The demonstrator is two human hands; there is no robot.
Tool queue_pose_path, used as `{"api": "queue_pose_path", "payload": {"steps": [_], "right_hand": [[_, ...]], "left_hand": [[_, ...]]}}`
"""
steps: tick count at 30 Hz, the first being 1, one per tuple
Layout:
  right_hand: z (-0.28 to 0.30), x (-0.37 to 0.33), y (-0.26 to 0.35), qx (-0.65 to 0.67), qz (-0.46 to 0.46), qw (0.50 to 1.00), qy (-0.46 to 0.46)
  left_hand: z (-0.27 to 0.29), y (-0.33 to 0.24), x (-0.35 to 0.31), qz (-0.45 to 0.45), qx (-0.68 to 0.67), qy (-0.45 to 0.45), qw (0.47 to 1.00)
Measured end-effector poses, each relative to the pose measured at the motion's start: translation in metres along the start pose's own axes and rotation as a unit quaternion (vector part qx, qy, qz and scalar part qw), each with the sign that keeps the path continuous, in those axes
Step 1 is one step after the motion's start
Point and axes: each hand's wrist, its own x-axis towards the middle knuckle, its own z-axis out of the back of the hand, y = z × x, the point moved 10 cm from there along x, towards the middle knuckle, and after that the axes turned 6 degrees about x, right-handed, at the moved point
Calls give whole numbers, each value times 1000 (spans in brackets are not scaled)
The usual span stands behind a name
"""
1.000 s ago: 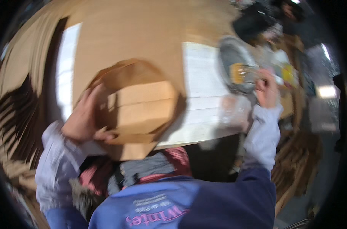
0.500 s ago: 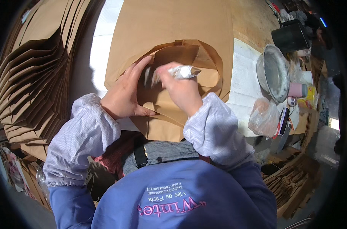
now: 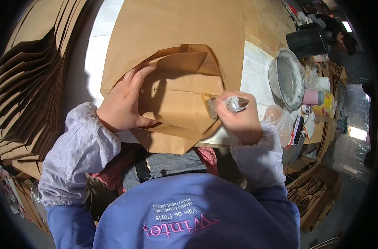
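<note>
A large brown paper bag (image 3: 172, 25) lies in front of me, its near end folded open into a wide, flat-bottomed pocket. My left hand (image 3: 122, 99) spreads across the pocket's left side, fingertips against the far flap and thumb on the near one. In my right hand (image 3: 241, 120) is a brush (image 3: 212, 106), its handle wrapped in whitish, crinkled material. The bristles touch the right part of the opened end. Shadow falls over the pocket's left interior.
A fanned stack of brown paper bags (image 3: 25, 95) fills the left side. To the right stand a metal bowl (image 3: 274, 76) with whitish residue, a black container (image 3: 307, 43), a pink cup (image 3: 311, 97) and a clear plastic bag (image 3: 276, 118). Another person (image 3: 344, 41) is at the far right.
My right hand has carried the brush from the pocket's left part across to its right edge. My left hand keeps its place on the bag, while the whole view has shifted slightly.
</note>
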Motion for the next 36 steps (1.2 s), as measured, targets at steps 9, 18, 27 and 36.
{"api": "queue_pose_path", "payload": {"steps": [9,18,27,36], "right_hand": [[8,-4,89,-23,255,958,128],[-85,30,77,-56,343,907,235],[10,33,21,-12,10,1000,23],[-25,4,21,146,-15,988,-40]], "left_hand": [[-11,9,-5,-26,134,119,983],[-19,13,-8,-27,160,129,978],[-10,22,0,38,32,66,997],[-25,43,20,105,120,-3,987]]}}
